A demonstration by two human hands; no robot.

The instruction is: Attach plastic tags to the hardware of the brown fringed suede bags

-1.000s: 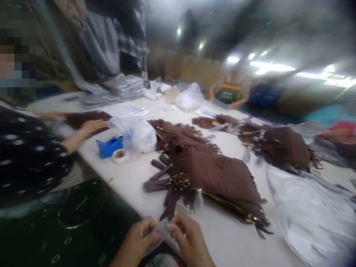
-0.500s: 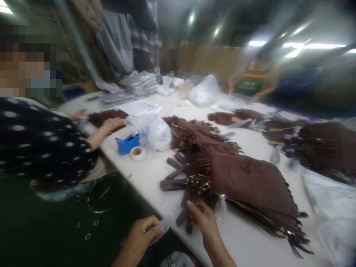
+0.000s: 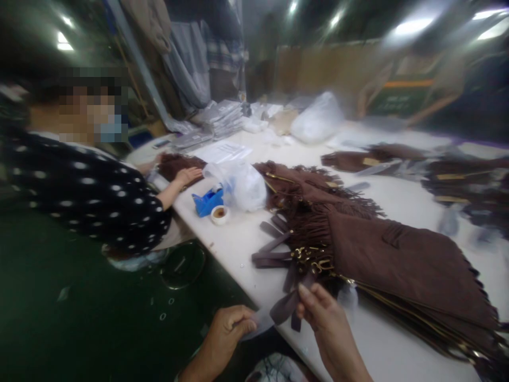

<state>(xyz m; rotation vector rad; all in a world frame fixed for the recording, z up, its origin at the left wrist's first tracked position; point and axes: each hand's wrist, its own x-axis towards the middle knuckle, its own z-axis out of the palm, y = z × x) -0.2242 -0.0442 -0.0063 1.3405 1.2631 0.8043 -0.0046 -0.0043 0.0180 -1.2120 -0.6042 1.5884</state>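
White table [image 3: 238, 241], long. Pile of brown fringed bags [image 3: 397, 260] at mid-surface, running toward the near edge. Brown straps [image 3: 274, 249] fan out from the pile; the nearest reach the near edge. Left of the pile: clear plastic bag [image 3: 243, 183], blue tape dispenser [image 3: 207, 201] touching it, tape roll [image 3: 219, 214] just beside. Behind these, printed sheets [image 3: 226, 152]. Far left corner: stack of grey packets [image 3: 222, 118]. Far edge: white bag [image 3: 318, 123]. Right: more brown bags [image 3: 369, 156], blurred.
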